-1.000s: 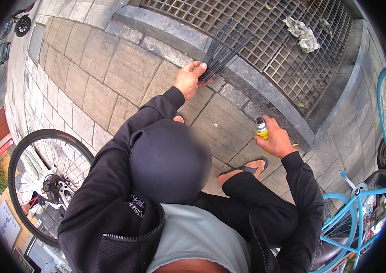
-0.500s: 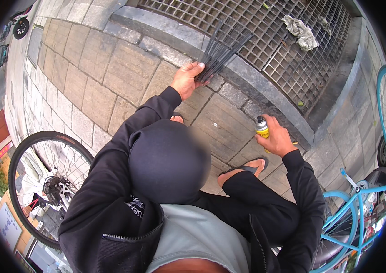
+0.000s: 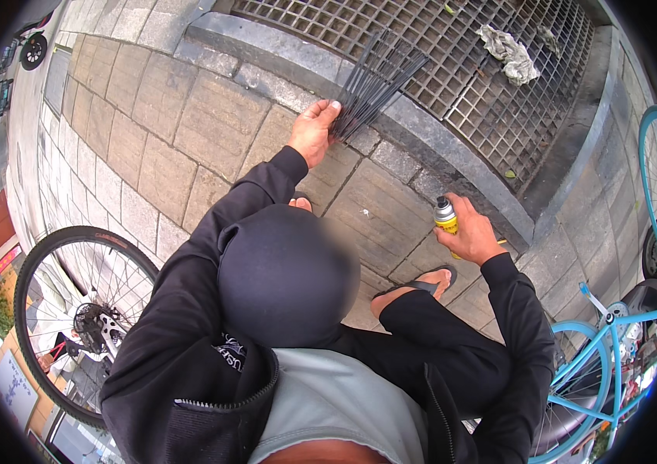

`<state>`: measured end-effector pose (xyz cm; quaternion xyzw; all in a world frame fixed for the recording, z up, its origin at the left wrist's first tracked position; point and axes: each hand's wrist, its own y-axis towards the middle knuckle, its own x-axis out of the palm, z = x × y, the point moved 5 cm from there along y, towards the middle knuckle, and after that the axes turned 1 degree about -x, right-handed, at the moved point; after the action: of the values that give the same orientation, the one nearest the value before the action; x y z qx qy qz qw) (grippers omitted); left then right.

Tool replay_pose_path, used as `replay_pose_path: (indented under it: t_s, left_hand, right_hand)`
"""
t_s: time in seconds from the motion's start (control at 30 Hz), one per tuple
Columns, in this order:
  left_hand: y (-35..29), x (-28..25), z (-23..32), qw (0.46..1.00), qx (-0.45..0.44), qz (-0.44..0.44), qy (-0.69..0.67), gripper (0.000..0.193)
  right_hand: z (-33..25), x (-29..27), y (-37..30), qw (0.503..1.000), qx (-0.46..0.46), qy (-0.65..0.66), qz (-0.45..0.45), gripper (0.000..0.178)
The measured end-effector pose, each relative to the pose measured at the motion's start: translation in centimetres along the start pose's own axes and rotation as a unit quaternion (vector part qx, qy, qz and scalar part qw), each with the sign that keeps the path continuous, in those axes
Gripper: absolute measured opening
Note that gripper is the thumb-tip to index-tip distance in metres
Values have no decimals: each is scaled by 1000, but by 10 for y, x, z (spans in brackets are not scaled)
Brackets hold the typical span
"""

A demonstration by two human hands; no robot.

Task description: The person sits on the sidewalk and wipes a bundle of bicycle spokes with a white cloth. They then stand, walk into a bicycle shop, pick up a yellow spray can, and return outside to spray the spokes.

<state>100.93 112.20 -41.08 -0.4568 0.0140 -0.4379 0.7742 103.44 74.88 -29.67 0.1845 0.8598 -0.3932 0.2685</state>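
Observation:
My left hand (image 3: pixel 314 131) is closed on the lower left side of a bundle of thin black bicycle spokes (image 3: pixel 375 87). The rods fan apart over a grey stone kerb and reach across the edge of a metal grate. The thumb lies along the bundle's edge, while the fingers are partly hidden beneath it. Over the pavement at the right, my right hand (image 3: pixel 474 232) grips a yellow spray can (image 3: pixel 447 219) with a silver shoulder and a black nozzle. The can stands roughly upright, and its lower part is covered by the fingers.
The kerb (image 3: pixel 491 185) frames the grate (image 3: pixel 499 131), where a crumpled grey rag (image 3: pixel 509 54) lies. A bicycle wheel (image 3: pixel 27 309) stands at the left. A light-blue bicycle frame (image 3: pixel 613 363) is at the right. A round dark shape (image 3: pixel 286 278) blocks the middle of the view.
The spokes have spread a little wider, and my left thumb has shifted slightly left along their edge. My right hand and the spray can look almost unmoved.

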Motion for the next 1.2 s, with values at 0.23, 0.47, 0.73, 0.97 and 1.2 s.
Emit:
replay_pose_path:
  t_s: [0.23,0.47,0.73,0.97,1.2]
  left_hand:
    - [-6,3,2,1000,2,16,-17,20]
    - [-6,1,3,999,0,28,-23,26]
    - [-6,-2,4,999,2,41,-16,30]
    - [-6,-1,6,999,3,41,-18,31]
    - [-4,-3,9,999,12,46,-16,35]
  right_hand:
    - [1,0,0,1000,3,-2,-5,76]
    - [3,1,0,1000,5,-4,-8,76]
    - [3,1,0,1000,6,-8,-9,76]
    - [3,1,0,1000,8,-8,-11,76]
    - [5,2,0,1000,5,-10,-7,75]
